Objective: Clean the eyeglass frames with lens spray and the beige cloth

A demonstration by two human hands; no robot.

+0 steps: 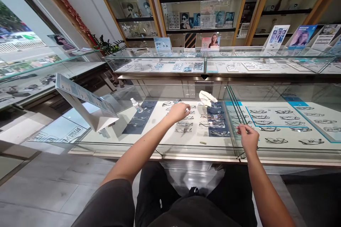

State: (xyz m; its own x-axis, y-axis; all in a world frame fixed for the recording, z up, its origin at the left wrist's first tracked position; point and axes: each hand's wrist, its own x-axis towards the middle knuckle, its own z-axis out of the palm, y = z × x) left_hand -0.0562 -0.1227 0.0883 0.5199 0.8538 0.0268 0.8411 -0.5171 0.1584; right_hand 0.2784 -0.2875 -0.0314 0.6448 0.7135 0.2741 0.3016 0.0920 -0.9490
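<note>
My left hand (180, 112) reaches over the glass display case, its fingers curled among rows of eyeglasses (183, 130). Whatever those fingers hold, if anything, is hidden. At the upright glass divider (232, 113), my right hand (249, 137) is closed with thumb and fingertips together; what they grip is too small to make out. Between the hands, more eyeglasses (212, 124) lie across a dark blue strip. A crumpled cream cloth (207, 98) rests behind them, and a small gold-coloured piece (203, 142) lies near the front.
A white spray bottle (136, 105) stands left of my left hand. Further left is a folded display stand (86, 101). Eyeglasses (276, 140) fill the right section. Behind runs another glass showcase (160, 64), with wall shelves beyond. The case's front edge (197, 156) is before my legs.
</note>
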